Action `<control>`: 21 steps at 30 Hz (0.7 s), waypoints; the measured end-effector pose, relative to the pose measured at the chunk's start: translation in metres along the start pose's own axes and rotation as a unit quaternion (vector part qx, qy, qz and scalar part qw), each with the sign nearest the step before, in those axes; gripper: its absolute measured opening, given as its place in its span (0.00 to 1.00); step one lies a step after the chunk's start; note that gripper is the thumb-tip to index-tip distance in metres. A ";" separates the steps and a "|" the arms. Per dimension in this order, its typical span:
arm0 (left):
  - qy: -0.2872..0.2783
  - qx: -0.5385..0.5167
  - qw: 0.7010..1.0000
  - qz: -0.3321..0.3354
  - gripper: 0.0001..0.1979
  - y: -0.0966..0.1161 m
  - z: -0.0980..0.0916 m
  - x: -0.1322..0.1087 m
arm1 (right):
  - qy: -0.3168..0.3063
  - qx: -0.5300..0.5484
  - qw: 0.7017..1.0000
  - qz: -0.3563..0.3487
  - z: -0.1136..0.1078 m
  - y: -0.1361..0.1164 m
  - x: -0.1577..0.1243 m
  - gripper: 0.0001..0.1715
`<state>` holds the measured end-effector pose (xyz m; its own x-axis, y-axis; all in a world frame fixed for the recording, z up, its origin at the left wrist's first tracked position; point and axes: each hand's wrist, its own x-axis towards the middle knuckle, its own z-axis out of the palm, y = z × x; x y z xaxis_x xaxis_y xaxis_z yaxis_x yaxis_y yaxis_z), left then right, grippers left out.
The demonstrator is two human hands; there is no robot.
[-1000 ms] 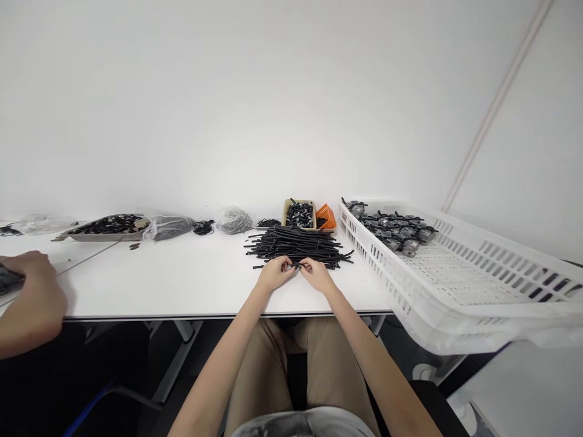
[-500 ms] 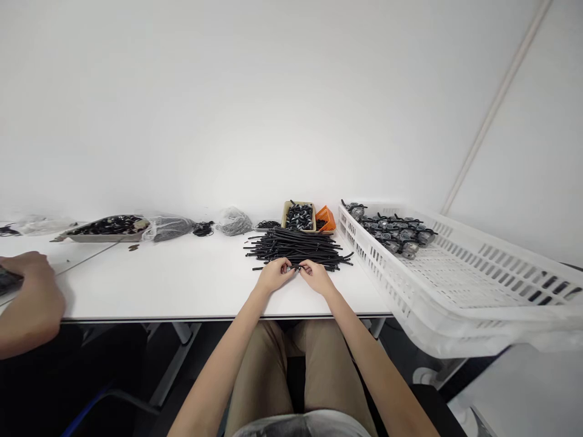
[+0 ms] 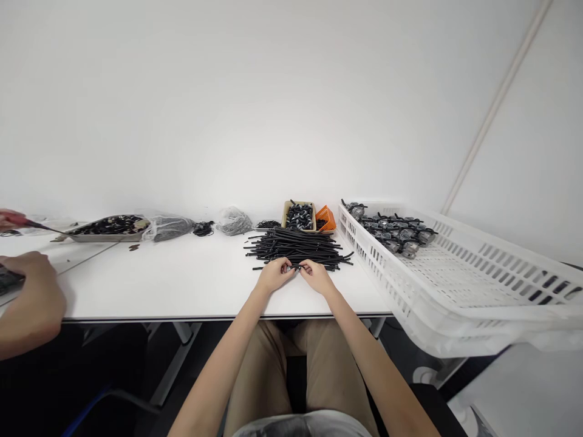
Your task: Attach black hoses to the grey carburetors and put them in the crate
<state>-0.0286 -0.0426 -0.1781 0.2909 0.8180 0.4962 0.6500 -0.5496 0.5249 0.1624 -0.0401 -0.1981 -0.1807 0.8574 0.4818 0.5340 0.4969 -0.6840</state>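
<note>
Co-worker's hand (image 3: 8,220) appeared far left; left hand (image 3: 274,275) and right hand (image 3: 316,277) pinch, seemingly, a black tube (image 3: 297,266).

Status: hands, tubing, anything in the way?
Left hand, right hand pinching small dark piece at front of black tubing pile. White plastic crate to the right, apart from hands.

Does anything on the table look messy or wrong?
Yes. A few small dark bits lie loose on the white tabletop, just below the shallow grey tray, so they look spilled. The pile of thin black tubes is also criss-crossed and untidy.
</note>
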 end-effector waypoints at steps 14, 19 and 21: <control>0.000 0.002 1.000 0.002 0.09 -0.001 0.000 0.000 | -0.008 0.001 1.000 0.000 -0.003 -0.004 -0.001 0.12; 0.000 -0.004 1.000 -0.005 0.09 0.001 0.000 0.000 | -0.001 0.004 1.000 -0.002 -0.001 -0.002 0.000 0.12; 0.000 -0.003 1.000 -0.007 0.09 0.001 -0.001 0.000 | -0.001 0.002 1.000 -0.003 -0.001 -0.002 0.000 0.13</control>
<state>-0.0281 -0.0434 -0.1769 0.2819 0.8251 0.4896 0.6496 -0.5397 0.5355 0.1621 -0.0415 -0.1965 -0.1851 0.8546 0.4852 0.5296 0.5027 -0.6833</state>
